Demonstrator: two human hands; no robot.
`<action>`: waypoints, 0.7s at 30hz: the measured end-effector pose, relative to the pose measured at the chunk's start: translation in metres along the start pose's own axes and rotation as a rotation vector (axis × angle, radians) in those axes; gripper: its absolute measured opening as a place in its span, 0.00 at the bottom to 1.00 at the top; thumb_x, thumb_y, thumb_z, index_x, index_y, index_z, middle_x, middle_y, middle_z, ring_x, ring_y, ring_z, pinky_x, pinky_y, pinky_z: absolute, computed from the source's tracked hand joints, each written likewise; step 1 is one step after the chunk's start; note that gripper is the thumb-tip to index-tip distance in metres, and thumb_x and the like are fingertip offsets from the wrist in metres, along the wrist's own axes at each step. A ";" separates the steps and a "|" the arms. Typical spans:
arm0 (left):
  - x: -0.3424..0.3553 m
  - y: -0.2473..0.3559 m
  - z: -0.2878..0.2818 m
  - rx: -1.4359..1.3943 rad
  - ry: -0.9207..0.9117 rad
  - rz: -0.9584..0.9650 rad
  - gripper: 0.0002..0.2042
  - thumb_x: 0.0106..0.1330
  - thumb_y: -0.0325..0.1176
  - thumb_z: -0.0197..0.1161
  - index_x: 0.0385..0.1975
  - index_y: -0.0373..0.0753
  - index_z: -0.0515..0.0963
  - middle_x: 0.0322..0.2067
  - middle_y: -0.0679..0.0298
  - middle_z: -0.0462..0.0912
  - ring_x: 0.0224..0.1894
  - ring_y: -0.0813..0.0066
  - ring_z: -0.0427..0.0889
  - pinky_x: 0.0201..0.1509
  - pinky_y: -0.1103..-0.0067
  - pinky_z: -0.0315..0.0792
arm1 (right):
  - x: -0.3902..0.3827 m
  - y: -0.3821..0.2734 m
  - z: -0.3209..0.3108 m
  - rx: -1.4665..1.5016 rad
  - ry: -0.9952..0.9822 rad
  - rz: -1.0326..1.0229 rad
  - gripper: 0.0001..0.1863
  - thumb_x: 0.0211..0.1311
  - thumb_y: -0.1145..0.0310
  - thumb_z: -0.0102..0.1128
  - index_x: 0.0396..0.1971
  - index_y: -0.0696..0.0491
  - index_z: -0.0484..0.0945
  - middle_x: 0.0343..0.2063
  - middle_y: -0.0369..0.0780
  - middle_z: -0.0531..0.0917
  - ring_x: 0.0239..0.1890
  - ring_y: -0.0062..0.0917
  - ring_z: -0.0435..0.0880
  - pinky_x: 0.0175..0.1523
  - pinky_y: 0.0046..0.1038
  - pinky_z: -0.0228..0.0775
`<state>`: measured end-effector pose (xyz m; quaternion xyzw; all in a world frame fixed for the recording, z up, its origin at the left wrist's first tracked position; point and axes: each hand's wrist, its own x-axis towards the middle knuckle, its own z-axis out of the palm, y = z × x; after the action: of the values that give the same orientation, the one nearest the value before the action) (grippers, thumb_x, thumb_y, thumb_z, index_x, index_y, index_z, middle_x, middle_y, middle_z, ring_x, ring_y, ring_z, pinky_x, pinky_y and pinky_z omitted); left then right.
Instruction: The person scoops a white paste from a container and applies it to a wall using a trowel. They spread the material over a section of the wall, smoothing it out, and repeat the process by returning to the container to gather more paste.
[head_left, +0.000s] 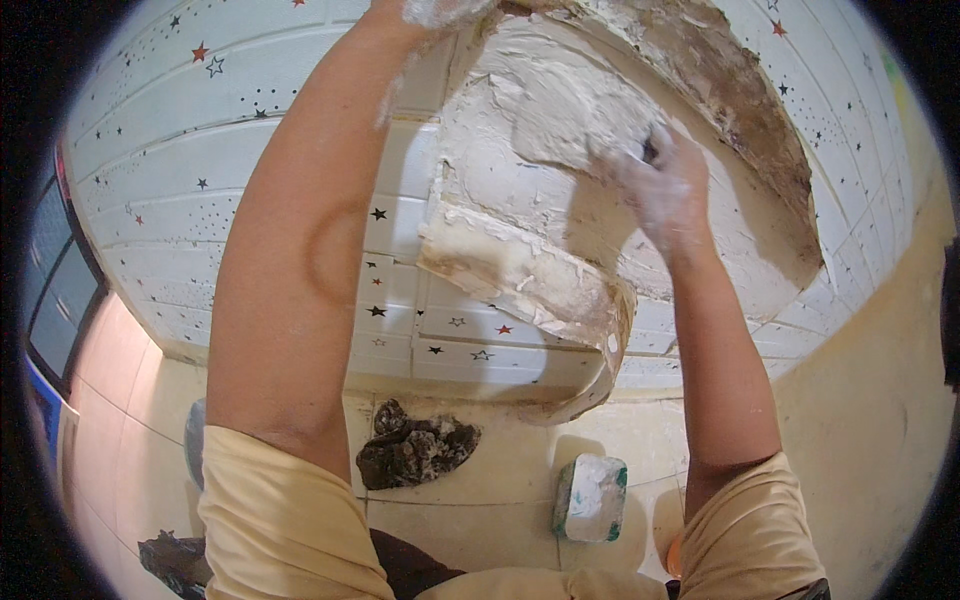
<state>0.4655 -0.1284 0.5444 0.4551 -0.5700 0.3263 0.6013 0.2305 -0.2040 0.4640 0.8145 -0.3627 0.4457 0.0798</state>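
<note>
Wet white plaster [560, 120] lies in thick, uneven strokes over an exposed patch of wall. My right hand [665, 190], coated in white and slightly blurred, is against it with fingers bent. A small dark bit shows among those fingers; what they hold I cannot make out. Higher up, at the top edge of the picture, my left hand [445, 10] is white with plaster and mostly cut off, its fingers hidden. It is near the upper left border of the patch. Peeled star-patterned wall covering [520, 270] hangs down in a curling flap below the plaster.
Another peeled strip [740, 110] folds back along the patch's right side. On the tiled floor are a crumpled black plastic bag [415, 450] smeared with white and a green-edged tub [592, 498] with white material. A dark window-like frame [62, 280] is at far left.
</note>
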 end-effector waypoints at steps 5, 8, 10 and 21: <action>-0.003 -0.004 0.004 -0.077 0.021 -0.003 0.12 0.50 0.38 0.68 0.22 0.36 0.75 0.19 0.57 0.77 0.21 0.66 0.77 0.27 0.74 0.71 | -0.022 0.004 -0.039 0.859 -0.079 0.266 0.08 0.50 0.73 0.64 0.31 0.58 0.79 0.28 0.35 0.82 0.31 0.19 0.78 0.33 0.25 0.71; -0.002 0.005 0.004 0.025 0.045 -0.016 0.13 0.51 0.39 0.67 0.22 0.36 0.75 0.19 0.57 0.77 0.22 0.65 0.77 0.28 0.73 0.71 | -0.025 -0.009 -0.055 0.619 -0.020 0.017 0.10 0.51 0.71 0.65 0.35 0.56 0.81 0.25 0.34 0.80 0.18 0.17 0.69 0.23 0.20 0.59; -0.002 0.001 0.002 0.053 0.050 -0.010 0.13 0.50 0.39 0.68 0.22 0.36 0.75 0.18 0.57 0.77 0.23 0.65 0.78 0.28 0.73 0.71 | -0.020 -0.026 -0.047 0.182 0.321 -0.538 0.13 0.47 0.73 0.67 0.36 0.53 0.81 0.23 0.34 0.78 0.18 0.20 0.69 0.23 0.21 0.61; -0.006 0.000 0.007 -0.080 -0.011 -0.004 0.12 0.50 0.36 0.69 0.20 0.35 0.74 0.17 0.59 0.77 0.20 0.73 0.75 0.25 0.77 0.70 | 0.000 -0.011 0.022 -0.313 0.165 -1.126 0.19 0.42 0.70 0.60 0.40 0.51 0.80 0.26 0.37 0.71 0.24 0.28 0.74 0.23 0.29 0.68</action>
<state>0.4616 -0.1344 0.5381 0.4335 -0.5849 0.2998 0.6165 0.2526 -0.2055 0.4532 0.8228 0.0713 0.3379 0.4513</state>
